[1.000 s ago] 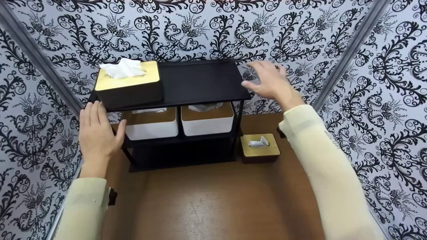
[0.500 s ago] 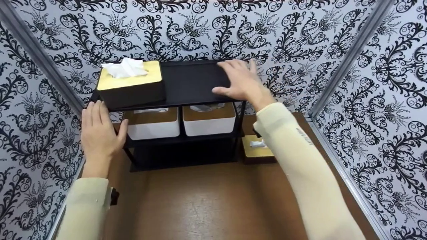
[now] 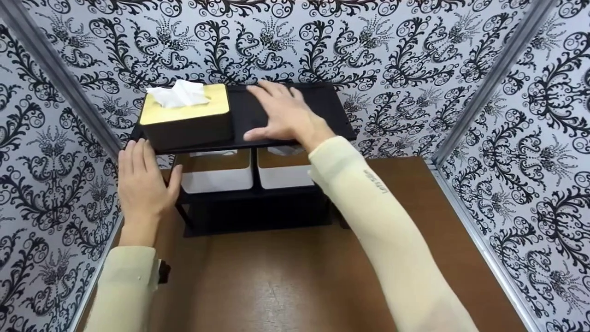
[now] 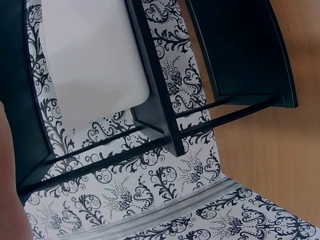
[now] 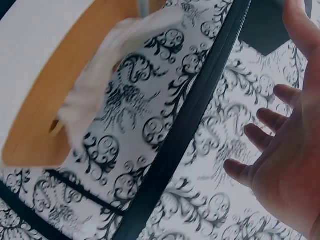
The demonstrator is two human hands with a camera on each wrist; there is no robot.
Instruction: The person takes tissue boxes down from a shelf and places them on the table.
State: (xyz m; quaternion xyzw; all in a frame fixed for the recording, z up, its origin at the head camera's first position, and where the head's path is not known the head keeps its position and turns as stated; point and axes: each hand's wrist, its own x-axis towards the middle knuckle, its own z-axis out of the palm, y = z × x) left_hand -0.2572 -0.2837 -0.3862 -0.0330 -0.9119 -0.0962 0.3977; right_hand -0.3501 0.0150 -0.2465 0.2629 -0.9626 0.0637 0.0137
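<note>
Clearly, the dark box (image 3: 186, 131) is what the two hands are nearest to: it sits upright at the left end of the rack's top (image 3: 318, 108), its long axis running left to right, a white tissue (image 3: 179, 93) poking out of its yellow lid (image 3: 216, 99). It lies between the hands – up and just to the right of the left hand (image 3: 145, 184), and to the left of the right hand (image 3: 286, 113), along the same shelf. The left hand looks the nearer, its straight fingers reaching the box's front left corner; whether they touch it, I cannot tell. The right hand, fingers and thumb spread, grasps nothing and stands a little apart from the box's right end. Neither hand grips anything. Below, on the middle shelf, two white boxes (image 3: 217, 181) stand side by side with brown lids, and swirl-patterned wallpaper (image 3: 258, 50) backs it all. As for writing, only small dark print (image 3: 376, 181) shows along the right sleeve (image 3: 382, 221) – too blurred to read – and no brand or label can be made out on the boxes.
</note>
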